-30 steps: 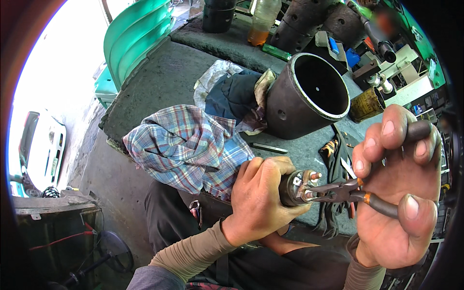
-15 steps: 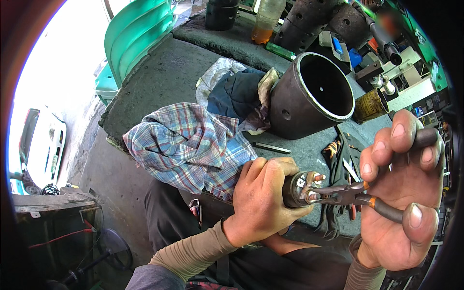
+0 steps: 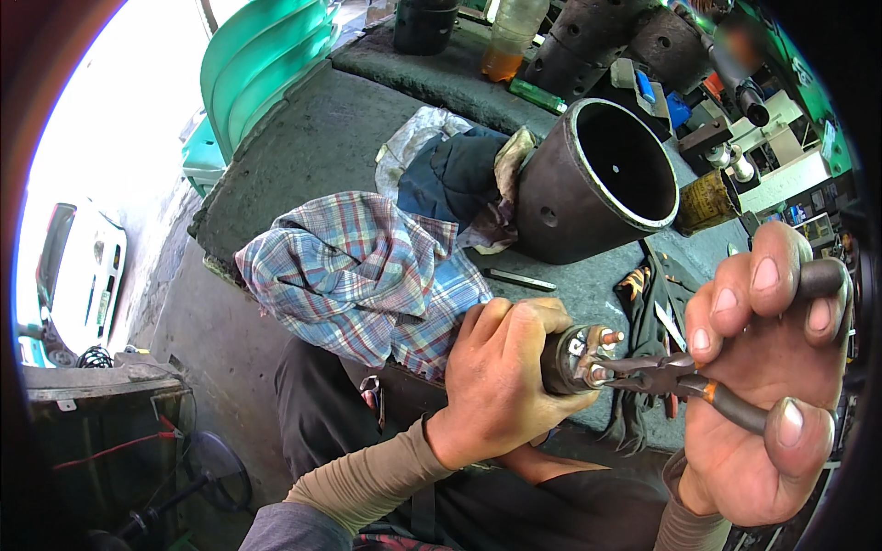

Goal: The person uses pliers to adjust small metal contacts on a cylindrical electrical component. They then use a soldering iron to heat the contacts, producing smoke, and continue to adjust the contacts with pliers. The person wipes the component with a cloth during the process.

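Observation:
My left hand (image 3: 501,381) is wrapped round a dark cylinder, which looks like a starter solenoid (image 3: 562,360). Two copper-coloured threaded studs with nuts stick out of its end, toward the right. In my right hand (image 3: 758,413) is a pair of pliers (image 3: 657,376) with dark grips and orange collars. The fingers hook one handle and the thumb rests by the other, so the handles are spread wide. The jaw tips are at the nut on the lower stud; whether they grip it I cannot tell.
A plaid cloth (image 3: 358,275) lies on the dark workbench (image 3: 285,138). Behind it are a dark cloth bundle (image 3: 450,174) and a large metal cylinder (image 3: 570,202). A thin metal bar (image 3: 519,279) lies nearby. Green stacked chairs (image 3: 262,73) stand at the far left.
My right hand and the pliers have shifted slightly downward and turned a little at the nut. My left hand keeps its hold on the solenoid. The view has shifted slightly.

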Motion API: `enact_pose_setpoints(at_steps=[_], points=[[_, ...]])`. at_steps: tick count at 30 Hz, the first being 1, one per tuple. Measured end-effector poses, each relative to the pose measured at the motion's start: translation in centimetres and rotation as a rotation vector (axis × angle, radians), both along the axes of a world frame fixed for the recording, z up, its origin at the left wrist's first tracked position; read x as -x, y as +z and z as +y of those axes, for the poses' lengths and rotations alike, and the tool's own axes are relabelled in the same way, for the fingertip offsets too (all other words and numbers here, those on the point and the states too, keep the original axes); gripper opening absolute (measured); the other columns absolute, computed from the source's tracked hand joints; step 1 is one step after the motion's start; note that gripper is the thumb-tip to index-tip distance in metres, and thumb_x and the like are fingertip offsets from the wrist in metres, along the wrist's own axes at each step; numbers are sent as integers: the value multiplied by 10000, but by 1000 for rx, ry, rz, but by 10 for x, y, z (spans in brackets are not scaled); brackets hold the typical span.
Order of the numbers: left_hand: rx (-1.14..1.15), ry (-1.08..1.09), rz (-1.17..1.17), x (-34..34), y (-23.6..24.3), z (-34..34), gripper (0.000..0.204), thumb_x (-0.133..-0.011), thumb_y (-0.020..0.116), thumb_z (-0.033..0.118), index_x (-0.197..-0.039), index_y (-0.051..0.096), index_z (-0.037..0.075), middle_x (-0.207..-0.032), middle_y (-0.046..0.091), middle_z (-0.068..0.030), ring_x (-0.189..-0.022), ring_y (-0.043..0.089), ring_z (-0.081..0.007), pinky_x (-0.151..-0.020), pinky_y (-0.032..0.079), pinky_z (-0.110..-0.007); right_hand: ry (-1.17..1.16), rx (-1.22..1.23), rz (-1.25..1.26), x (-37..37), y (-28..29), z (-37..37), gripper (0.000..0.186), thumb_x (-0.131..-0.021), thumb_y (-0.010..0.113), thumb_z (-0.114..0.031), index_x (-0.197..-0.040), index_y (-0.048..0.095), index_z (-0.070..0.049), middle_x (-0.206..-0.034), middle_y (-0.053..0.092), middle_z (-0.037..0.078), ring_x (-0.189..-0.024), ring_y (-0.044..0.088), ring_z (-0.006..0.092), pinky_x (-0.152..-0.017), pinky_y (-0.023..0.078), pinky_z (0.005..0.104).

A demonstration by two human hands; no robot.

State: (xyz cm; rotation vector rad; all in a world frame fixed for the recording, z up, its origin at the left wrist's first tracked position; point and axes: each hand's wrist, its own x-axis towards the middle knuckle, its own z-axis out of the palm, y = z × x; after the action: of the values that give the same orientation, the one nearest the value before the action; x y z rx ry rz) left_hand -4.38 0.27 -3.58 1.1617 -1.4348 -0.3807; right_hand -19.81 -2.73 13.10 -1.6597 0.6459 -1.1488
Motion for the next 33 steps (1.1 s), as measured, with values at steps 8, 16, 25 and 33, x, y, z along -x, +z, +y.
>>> enact_pose_setpoints(at_steps=[8, 16, 25, 33], points=[[10, 14, -1, 1, -1, 0, 730, -517, 1011, 157, -1138, 638, 67, -1108, 752, -85, -973, 690, -310, -877, 552, -415, -98, -8, 12, -10, 2, 4, 784, -902, 731, -343, -1548, 379, -73, -1245, 439, 127, -1083, 485, 212, -906, 461, 348], [6, 1, -11, -1, -1, 0, 744, -515, 1016, 166, -1147, 636, 70, -1121, 750, -86, -978, 686, -305, -878, 550, -411, 5, 81, -16, 2, -6, -3, 855, -928, 710, -318, -1669, 323, -140, -1338, 425, 166, -1125, 472, 230, -924, 454, 360], [16, -6, 16, 1, -5, 0, 704, -571, 1003, 241, -1160, 653, 79, -1142, 703, -56, -978, 630, -295, -885, 503, -419, -89, -3, -2, -4, 3, 2, 802, -913, 729, -319, -1602, 370, -122, -1363, 419, 184, -1183, 470, 253, -950, 457, 376], [3, 5, -4, 0, -2, 0, 766, -506, 1024, 176, -1158, 637, 71, -1135, 751, -96, -984, 691, -310, -883, 551, -417, -128, -17, -30, -5, 4, 2, 788, -908, 726, -327, -1587, 389, -114, -1367, 429, 177, -1176, 469, 247, -957, 454, 371]])
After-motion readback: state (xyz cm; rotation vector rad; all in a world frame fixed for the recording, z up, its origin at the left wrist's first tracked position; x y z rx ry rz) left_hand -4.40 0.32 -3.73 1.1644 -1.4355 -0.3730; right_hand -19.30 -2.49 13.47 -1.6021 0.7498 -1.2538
